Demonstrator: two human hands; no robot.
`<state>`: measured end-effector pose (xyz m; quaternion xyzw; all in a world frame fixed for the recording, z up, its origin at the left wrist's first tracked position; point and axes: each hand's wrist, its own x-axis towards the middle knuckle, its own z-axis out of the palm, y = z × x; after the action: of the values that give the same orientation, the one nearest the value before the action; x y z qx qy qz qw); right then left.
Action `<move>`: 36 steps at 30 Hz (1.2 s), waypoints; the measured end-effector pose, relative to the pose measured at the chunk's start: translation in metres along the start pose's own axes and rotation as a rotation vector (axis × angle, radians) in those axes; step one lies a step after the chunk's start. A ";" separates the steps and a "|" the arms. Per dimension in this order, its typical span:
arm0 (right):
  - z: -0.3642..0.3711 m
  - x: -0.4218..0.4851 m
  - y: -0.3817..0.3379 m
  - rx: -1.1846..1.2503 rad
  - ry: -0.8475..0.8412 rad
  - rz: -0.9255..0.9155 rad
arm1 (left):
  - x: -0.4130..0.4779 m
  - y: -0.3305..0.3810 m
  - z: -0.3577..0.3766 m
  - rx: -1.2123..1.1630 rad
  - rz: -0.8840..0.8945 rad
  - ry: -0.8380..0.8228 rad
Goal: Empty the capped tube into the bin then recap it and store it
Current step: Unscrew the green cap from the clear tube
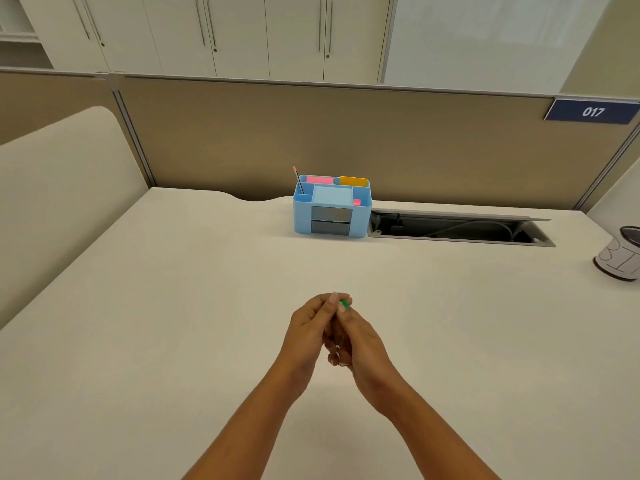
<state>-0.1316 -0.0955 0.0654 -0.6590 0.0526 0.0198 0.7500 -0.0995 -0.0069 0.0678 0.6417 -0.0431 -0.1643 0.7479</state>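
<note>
Far left, a cream rounded divider panel (59, 188) stands at the desk (173, 306) edge, w/ tan partition (242, 133) running behind. Ctr-back, a light-blue organizer (331, 211) sits against the partition; a pencil (298, 180) sticks up tilted in its left rear slot, pink notes (320, 180) & orange notes (353, 181) in the back slots, two grey drawers on the front face. Just right of it, an open cable tray (460, 226) is sunk in the desk.

Ctr-front, both hands meet above the desk. Left hand (306, 332) & right hand (360, 341) are pressed close, fingers curled round one small item. Only a green bit (345, 304) shows at the fingertips, prob. the tube's cap; tube body is hidden inside the grip, so can't tell if cap is on or off.

Far right, a white bin (620, 254) w/ dark liner stands at the frame edge, well apart from the hands. Top right, a blue "017" tag (592, 111) on the partition.
</note>
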 end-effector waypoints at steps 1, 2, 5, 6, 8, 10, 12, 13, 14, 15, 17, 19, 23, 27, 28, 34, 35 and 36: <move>0.001 0.000 -0.001 -0.017 0.001 -0.010 | 0.000 0.001 0.000 -0.005 0.011 -0.004; 0.001 0.000 -0.001 -0.039 0.003 -0.017 | 0.000 0.001 0.000 -0.007 0.021 -0.012; 0.001 -0.002 -0.001 -0.094 0.024 -0.040 | -0.002 0.001 0.002 -0.048 0.029 -0.036; 0.001 -0.002 -0.001 -0.105 0.037 -0.049 | -0.002 0.000 0.004 -0.069 0.026 -0.039; 0.001 -0.003 -0.002 -0.115 0.060 -0.067 | -0.003 0.000 0.006 -0.101 0.021 -0.042; 0.002 -0.004 -0.002 -0.117 0.071 -0.083 | -0.004 -0.001 0.007 -0.102 0.029 -0.050; 0.002 -0.004 -0.002 -0.120 0.076 -0.092 | -0.006 0.001 0.008 -0.099 0.043 -0.054; 0.002 -0.004 -0.002 -0.121 0.078 -0.094 | -0.007 0.002 0.008 -0.102 0.050 -0.054; 0.002 -0.004 -0.002 -0.121 0.080 -0.094 | -0.007 0.002 0.009 -0.103 0.054 -0.053; 0.003 -0.004 -0.002 -0.123 0.081 -0.094 | -0.007 0.002 0.009 -0.104 0.057 -0.054; 0.003 -0.003 -0.003 -0.128 0.076 -0.098 | -0.007 0.002 0.010 -0.105 0.063 -0.057; 0.002 -0.003 -0.003 -0.135 0.073 -0.100 | -0.006 0.002 0.010 -0.104 0.071 -0.064; 0.001 -0.001 -0.002 -0.129 0.064 -0.115 | -0.005 0.000 0.009 -0.109 0.094 -0.066; -0.006 0.003 0.001 -0.092 0.101 -0.107 | -0.001 -0.008 0.006 -0.126 0.051 -0.088; -0.008 0.004 0.001 -0.082 0.109 -0.098 | -0.001 -0.009 0.005 -0.110 0.047 -0.106; -0.014 0.008 -0.002 -0.014 0.146 -0.046 | 0.002 -0.008 0.001 0.022 0.040 -0.159; -0.014 0.008 -0.002 -0.013 0.147 -0.039 | 0.003 -0.008 0.001 0.035 0.048 -0.134; -0.015 0.009 -0.002 -0.016 0.148 -0.043 | 0.004 -0.007 0.000 0.046 0.059 -0.105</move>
<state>-0.1234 -0.1108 0.0647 -0.6655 0.0934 -0.0448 0.7391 -0.0966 -0.0088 0.0599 0.6478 -0.1049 -0.1744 0.7341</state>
